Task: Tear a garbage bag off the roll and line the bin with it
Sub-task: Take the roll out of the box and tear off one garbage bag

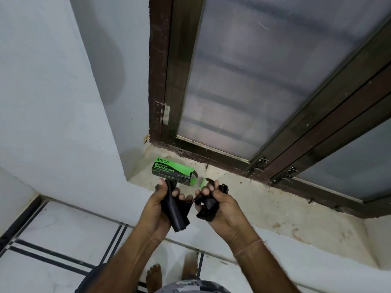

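Low centre, the left hand (160, 206) curls round the black roll (178, 216), whose lower end juts below the palm. Just right of it, the right hand (221, 210) clenches a crumpled black bag (206, 207), palm turned inward. Beyond the knuckles a green box (172, 169) lies on the sill (264, 199), hemmed by the wall (63, 102) at left and the window frame (160, 81) behind. Open floor (63, 229) lies below.

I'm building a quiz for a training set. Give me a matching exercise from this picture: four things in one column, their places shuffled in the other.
Things:
1 bag roll
2 bunched bag
3 green box
4 hinge

Places:
a on the window frame
b gripped in the right hand
c lying on the sill
d held in the left hand

Pairs: 1-d, 2-b, 3-c, 4-a.
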